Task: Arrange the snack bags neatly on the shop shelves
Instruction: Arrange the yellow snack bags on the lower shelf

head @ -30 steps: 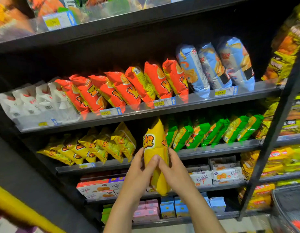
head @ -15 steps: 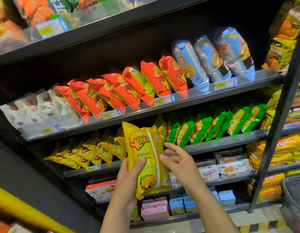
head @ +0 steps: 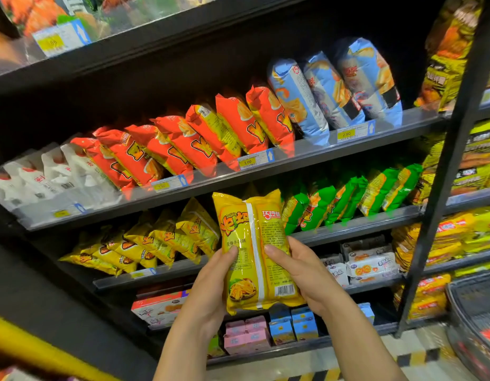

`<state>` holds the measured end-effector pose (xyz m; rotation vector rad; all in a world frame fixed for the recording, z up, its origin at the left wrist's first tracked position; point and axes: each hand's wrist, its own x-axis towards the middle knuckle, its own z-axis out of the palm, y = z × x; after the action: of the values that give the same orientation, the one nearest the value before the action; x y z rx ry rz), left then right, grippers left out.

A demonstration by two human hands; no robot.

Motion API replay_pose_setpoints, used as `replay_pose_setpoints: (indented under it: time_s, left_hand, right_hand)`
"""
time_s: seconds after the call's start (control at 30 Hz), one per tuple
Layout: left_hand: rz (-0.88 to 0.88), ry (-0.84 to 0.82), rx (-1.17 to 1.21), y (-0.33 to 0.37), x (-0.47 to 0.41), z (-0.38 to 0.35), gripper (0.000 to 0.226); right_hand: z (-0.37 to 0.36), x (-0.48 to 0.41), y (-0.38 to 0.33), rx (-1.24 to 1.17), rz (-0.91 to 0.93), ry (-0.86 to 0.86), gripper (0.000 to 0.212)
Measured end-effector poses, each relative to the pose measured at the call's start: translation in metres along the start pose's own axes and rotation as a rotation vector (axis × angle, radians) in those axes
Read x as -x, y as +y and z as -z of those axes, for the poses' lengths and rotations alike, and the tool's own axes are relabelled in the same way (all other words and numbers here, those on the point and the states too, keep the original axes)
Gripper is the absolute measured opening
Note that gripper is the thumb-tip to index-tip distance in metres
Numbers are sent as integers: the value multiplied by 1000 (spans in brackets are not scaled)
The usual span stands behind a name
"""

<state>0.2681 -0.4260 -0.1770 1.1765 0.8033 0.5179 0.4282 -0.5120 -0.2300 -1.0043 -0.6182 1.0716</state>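
While standing before dark metal shelving, grips one yellow snack bag upright, left hand at 8 o'clock, right hand at 4, thumbs pressed on its face, fingers curled behind. Counts three blue bags at 1 o'clock, roughly seven red bags at 11. Shows seam and barcode now, against the printed front half a second ago, right hand then loose. Hangs before the shelf rim, between yellow row and green row; striped floor at 5.

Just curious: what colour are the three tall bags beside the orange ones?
The tall snack bags are light blue; head view.
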Motion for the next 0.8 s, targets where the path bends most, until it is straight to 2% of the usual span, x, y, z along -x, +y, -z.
replay_pose_setpoints:
  time_s: [0.23,0.43,0.53,0.6,0.7,0.73,0.8]
  left_hand:
    - [-79,-37,-110,2,-6,-1,48]
    - [-58,14,-154,-2,-17,18,54]
    - [-44,55,-189,-5,-24,34,58]
    - [-36,118,-199,-8,-33,48,61]
    - [-28,262,-194,-14,-50,66,61]
    - [-24,319,-186,-17,-59,73,62]
    - [-32,421,-194,-21,-77,83,65]
  right_hand:
    - [3,-1,-6,184,68,59,53]
    - [3,-15,0,265,57,-2,50]
    - [3,-28,8,314,10,-71,56]
    - [-1,-41,13,381,-24,-111,66]
    - [-7,-63,19,567,-43,-105,94]
    - [-9,-71,17,668,-38,-97,97]
    - [-9,-87,13,939,4,-88,89]
